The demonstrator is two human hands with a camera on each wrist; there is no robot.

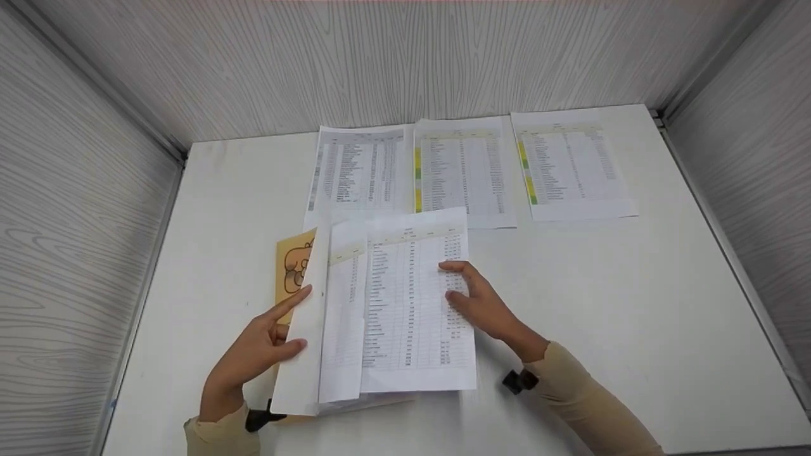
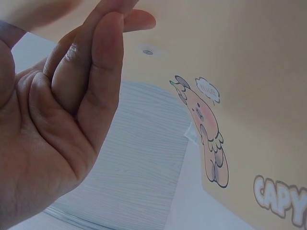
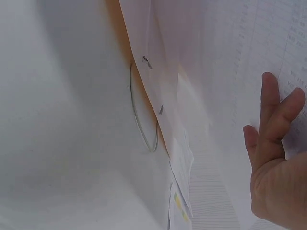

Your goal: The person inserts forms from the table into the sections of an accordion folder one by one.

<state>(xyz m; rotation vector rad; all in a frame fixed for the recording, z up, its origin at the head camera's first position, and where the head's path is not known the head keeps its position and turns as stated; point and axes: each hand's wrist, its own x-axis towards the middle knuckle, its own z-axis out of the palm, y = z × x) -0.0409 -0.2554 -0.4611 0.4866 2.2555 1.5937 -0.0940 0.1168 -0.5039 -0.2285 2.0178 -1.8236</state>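
Note:
A tan cartoon-printed folder point(image 2: 268, 120) has its left cover raised, its white inner side point(image 1: 296, 383) facing the head camera. My left hand point(image 1: 256, 348) holds that cover near its outer edge, with thumb and index finger over the white side; the tan outside shows beside the fingers in the left wrist view. My right hand point(image 1: 478, 304) pinches the right edge of a printed sheet point(image 1: 405, 316), index finger and thumb on the front, other fingers behind it in the right wrist view. Another printed sheet point(image 1: 344, 323) lies against the cover, partly overlapped by the first.
Along the back of the white table point(image 1: 608, 329) lie three printed sheets: a grey-marked one point(image 1: 361, 171), a yellow-marked one point(image 1: 466, 171) and a yellow-green one point(image 1: 573, 168). A loop of cord point(image 3: 136, 117) hangs from the folder's edge. Wood-grain panels point(image 1: 380, 57) enclose the table.

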